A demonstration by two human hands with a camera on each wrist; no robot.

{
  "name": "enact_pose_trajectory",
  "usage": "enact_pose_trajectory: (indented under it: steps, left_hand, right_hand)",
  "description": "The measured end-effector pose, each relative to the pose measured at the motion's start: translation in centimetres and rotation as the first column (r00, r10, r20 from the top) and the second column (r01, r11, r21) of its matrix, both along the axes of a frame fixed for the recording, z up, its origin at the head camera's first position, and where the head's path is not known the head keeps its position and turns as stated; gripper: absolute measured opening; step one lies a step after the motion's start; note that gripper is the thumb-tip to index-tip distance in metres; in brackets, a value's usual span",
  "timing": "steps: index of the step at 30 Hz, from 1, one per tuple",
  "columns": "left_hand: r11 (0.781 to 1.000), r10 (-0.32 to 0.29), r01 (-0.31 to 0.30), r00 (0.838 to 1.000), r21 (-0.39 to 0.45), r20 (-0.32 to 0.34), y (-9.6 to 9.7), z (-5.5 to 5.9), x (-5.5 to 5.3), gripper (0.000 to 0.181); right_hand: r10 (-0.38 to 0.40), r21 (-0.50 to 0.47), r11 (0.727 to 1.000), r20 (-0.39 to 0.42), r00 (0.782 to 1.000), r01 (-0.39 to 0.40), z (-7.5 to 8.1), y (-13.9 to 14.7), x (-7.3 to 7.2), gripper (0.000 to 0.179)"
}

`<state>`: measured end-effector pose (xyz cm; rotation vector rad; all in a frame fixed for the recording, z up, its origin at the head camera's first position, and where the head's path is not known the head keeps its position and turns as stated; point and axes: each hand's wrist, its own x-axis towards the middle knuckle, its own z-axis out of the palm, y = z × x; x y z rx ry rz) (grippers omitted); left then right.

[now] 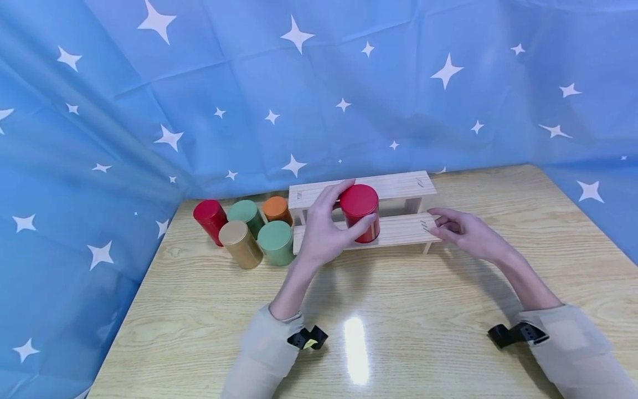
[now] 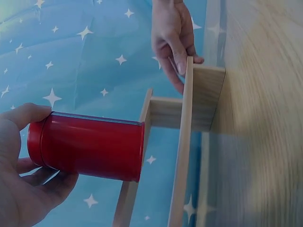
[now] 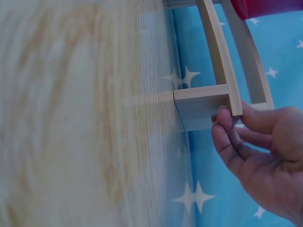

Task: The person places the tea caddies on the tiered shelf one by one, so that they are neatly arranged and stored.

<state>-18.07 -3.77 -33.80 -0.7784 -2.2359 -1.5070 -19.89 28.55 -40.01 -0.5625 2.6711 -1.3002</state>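
A red lidded canister (image 1: 360,213) is in my left hand (image 1: 324,230), which grips it near its lid between thumb and fingers. In the left wrist view the canister (image 2: 92,146) is held off the lower step, its base end overlapping the edge of the upper step. Below it stands a two-step wooden shelf (image 1: 401,229) of pale boards on short legs. My right hand (image 1: 468,235) pinches the right end of the shelf's lower board; in the right wrist view, the thumb and fingers (image 3: 227,142) lie on either side of that board end.
Left of the shelf several canisters stand together on the wooden table (image 1: 189,332): a red one (image 1: 211,220), a gold one (image 1: 241,246), an orange one (image 1: 277,209), a green one (image 1: 245,215) behind and another green canister (image 1: 276,244) close by the shelf. A blue star-patterned cloth (image 1: 349,72) hangs behind.
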Motion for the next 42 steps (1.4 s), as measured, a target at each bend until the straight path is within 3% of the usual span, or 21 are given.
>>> enact_pose_trajectory:
  steps: [5, 12, 21, 34, 42]
  left_hand:
    - [0.999, -0.036, 0.036, 0.998, 0.000, 0.053, 1.5, -0.3, -0.2, 0.064]
    - [0.998, -0.054, 0.055, 0.997, -0.010, 0.059, 3.5, -0.8, -0.6, 0.064]
    - [0.998, -0.038, 0.040, 0.999, -0.055, 0.037, 5.7, -1.3, -1.2, 0.064]
    - [0.997, -0.009, 0.017, 0.995, -0.077, 0.096, 7.7, -1.9, -1.9, 0.065]
    - [0.995, 0.001, 0.006, 0.997, -0.095, 0.071, 8.6, -1.9, -2.5, 0.065]
  right_hand:
    - [-0.007, 0.007, 1.000, -0.002, 1.000, 0.007, 0.0, 0.0, -0.1, 0.051]
    - [-0.015, 0.012, 1.000, 0.016, 1.000, 0.015, 0.0, -0.1, -0.2, 0.051]
    - [-0.019, 0.012, 1.000, 0.023, 1.000, 0.019, -0.1, 0.1, -0.2, 0.051]
    - [-0.024, 0.019, 1.000, 0.035, 0.999, 0.023, 0.1, 0.0, 0.0, 0.053]
    - [-0.021, 0.023, 1.000, 0.028, 0.999, 0.020, 0.1, 0.0, 0.0, 0.054]
